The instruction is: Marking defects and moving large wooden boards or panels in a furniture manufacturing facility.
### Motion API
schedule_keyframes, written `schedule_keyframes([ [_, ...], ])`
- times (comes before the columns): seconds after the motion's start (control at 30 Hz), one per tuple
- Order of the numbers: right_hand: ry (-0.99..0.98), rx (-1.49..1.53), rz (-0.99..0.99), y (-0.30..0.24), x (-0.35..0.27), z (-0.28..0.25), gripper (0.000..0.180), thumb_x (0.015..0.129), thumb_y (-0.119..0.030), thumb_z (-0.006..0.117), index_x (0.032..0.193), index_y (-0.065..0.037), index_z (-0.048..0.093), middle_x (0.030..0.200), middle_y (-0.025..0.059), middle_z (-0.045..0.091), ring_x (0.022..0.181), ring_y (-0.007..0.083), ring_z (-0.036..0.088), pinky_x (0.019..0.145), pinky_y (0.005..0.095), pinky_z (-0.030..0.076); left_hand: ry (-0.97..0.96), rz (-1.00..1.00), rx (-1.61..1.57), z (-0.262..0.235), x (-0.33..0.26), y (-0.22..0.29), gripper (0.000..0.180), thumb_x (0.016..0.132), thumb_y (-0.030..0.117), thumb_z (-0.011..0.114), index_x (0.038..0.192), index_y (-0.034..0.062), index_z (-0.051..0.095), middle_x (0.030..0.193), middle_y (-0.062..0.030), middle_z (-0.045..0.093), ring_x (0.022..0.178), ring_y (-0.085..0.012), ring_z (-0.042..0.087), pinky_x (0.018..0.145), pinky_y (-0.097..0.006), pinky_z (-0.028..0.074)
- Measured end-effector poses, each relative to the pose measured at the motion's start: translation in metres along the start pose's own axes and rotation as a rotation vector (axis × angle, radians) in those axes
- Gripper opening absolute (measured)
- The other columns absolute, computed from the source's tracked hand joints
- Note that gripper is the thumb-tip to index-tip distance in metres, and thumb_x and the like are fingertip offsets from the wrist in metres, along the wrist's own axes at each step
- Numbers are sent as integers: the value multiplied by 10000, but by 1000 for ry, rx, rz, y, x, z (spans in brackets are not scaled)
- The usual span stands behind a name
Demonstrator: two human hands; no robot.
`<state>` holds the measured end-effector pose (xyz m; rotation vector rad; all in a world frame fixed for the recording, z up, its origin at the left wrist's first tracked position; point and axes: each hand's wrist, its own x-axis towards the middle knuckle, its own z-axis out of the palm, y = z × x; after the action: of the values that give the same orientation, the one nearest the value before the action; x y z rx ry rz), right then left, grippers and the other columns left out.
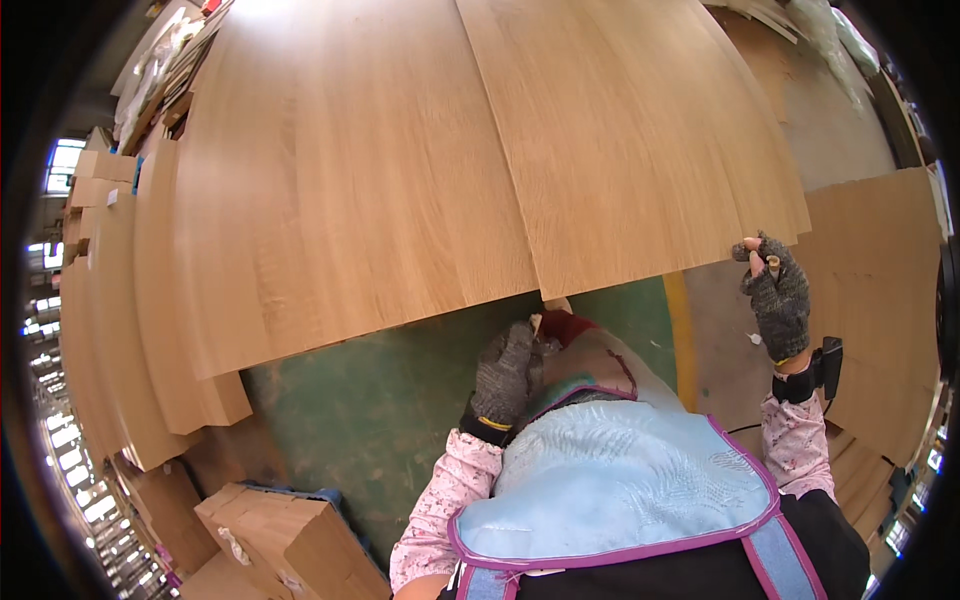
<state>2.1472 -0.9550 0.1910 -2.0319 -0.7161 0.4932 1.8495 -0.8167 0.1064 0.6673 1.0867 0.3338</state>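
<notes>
Two wood-grain panels lie side by side in front of me: a wide left panel (350,180) and a right panel (630,150), with a narrow seam between them. At the front edge of the right panel, close to its right corner, my right hand (778,300) is closed, with its bare fingertips on the board. It wears a grey fingerless knit glove. A small tan tip by its fingers is too small to identify. My left hand (503,375), gloved alike, is curled just below the panels' front edge, near my apron (620,480). What it holds, if anything, is hidden.
Stacked boards (155,300) stand along the left side. A cardboard-coloured stack (290,535) sits at the lower left. Another large brown board (870,300) is at the right. Green floor (350,430) with a yellow stripe (682,340) shows below the panels.
</notes>
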Motion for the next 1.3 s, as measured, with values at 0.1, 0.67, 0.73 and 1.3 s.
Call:
schedule_keyframes([
  [0.1, -9, -19, -5, -5, -1, 2, 178, 937, -106, 580, 1097, -52, 637, 932, 13, 665, 692, 49, 509, 625, 207, 438, -122, 36, -121, -1, 14, 9, 399, 982, 380, 502, 935, 18, 663, 615, -20, 571, 468, -61, 437, 430, -199, 326],
  [0.67, -349, -336, -798, -119, 30, 105, 214, 729, -100, 692, 940, -114, 654, 857, 92, 617, 735, 272, 629, 629, 365, 523, -89, -7, -122, 8, 11, 47, 388, 943, 438, 555, 999, 63, 635, 614, 8, 542, 438, -72, 413, 401, -226, 311],
  [0.73, -481, -574, -968, -120, 32, 120, 245, 713, -134, 698, 955, -144, 665, 806, 72, 605, 713, 254, 622, 549, 362, 504, 43, -50, -143, 11, 7, 47, 340, 946, 430, 554, 939, 94, 607, 637, 2, 533, 441, -77, 413, 407, -220, 318],
  [1.3, -837, -628, -785, -118, 60, 122, 163, 757, -248, 640, 868, -128, 640, 821, 105, 613, 756, 300, 650, 619, 420, 520, 177, 91, -139, -33, 4, 3, 398, 950, 466, 525, 819, 92, 568, 546, 26, 431, 413, -87, 371, 367, -230, 286],
])
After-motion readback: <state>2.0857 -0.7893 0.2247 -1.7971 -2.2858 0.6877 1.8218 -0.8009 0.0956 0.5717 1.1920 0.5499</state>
